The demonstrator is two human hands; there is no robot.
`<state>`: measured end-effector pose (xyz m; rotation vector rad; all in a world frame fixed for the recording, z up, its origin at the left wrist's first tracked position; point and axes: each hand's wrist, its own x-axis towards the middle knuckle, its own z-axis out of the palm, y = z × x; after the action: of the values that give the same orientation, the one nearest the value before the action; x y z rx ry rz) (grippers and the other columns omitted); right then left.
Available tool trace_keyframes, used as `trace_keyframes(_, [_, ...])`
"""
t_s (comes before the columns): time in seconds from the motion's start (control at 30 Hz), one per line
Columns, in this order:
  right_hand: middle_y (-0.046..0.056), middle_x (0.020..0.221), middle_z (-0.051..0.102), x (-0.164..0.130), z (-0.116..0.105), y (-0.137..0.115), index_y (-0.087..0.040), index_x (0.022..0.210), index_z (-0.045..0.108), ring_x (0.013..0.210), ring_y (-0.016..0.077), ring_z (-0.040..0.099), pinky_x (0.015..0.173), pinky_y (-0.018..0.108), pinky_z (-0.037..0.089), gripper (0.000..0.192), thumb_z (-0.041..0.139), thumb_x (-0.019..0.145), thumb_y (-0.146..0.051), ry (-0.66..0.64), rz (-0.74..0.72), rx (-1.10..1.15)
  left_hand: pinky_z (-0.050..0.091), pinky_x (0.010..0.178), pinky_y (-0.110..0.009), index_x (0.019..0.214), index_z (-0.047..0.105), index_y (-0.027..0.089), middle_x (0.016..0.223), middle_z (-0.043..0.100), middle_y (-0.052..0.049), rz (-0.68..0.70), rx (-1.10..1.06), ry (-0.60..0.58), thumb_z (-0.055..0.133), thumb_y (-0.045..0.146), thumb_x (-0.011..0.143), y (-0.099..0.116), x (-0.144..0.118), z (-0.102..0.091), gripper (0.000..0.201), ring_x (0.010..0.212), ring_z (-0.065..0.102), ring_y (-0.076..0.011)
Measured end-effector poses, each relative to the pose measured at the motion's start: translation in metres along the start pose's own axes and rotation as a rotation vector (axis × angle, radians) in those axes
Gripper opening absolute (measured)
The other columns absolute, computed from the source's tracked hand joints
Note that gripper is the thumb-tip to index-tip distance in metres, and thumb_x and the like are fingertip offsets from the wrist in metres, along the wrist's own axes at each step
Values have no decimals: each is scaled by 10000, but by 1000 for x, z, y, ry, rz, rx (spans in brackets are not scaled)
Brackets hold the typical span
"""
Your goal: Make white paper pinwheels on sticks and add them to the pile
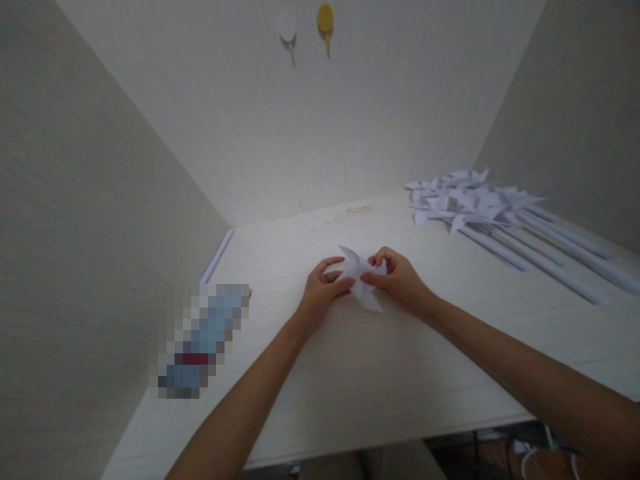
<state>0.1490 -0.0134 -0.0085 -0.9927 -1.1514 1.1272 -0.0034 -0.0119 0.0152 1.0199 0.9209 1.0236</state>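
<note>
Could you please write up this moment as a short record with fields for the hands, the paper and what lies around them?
left hand: pinches the folded paper piece from its left
right hand: pinches the same piece from its right
table: pale wood grain, walled on three sides
far right: pile of paper pinwheels on rolled white sticks
left wall: one white stick

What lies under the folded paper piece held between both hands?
Under the folded paper piece is bare desk. The left hand and right hand cover its middle, so anything beneath there is hidden.
</note>
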Motion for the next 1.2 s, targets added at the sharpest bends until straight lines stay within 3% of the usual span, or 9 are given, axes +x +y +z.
trace_keyframes(0.17, [-34, 753, 520, -2, 0, 0, -200, 667, 405, 573, 86, 479, 526, 242, 404, 342, 698, 492, -191, -96, 40, -33, 456, 588, -259, 964, 485, 135, 696, 670, -45, 78, 140, 13, 727, 173, 507, -4, -1, 1, 518, 578, 599, -135])
trace_keyframes(0.43, [-41, 731, 516, -2, -1, 2, -206, 728, 413, 555, 85, 496, 518, 245, 424, 357, 696, 509, -208, -95, 61, -64, 461, 569, -230, 963, 495, 131, 666, 673, -32, 134, 194, 65, 704, 150, 531, -6, -1, 2, 481, 562, 602, -123])
trace_keyframes(0.7, [-35, 789, 522, -3, 0, 6, -243, 1030, 320, 580, 94, 531, 541, 258, 451, 675, 720, 488, -204, -24, 137, 51, 460, 567, -224, 932, 498, 149, 670, 674, -14, 186, 174, 128, 697, 141, 537, -12, -1, 5, 442, 577, 609, -124])
trace_keyframes(1.2, [-45, 783, 518, -4, 1, -1, -248, 1033, 313, 570, 88, 527, 525, 241, 442, 670, 708, 496, -183, -52, 113, 65, 463, 600, -252, 926, 483, 141, 691, 678, -35, 156, 121, 61, 707, 170, 529, -10, 0, 2, 457, 598, 613, -136])
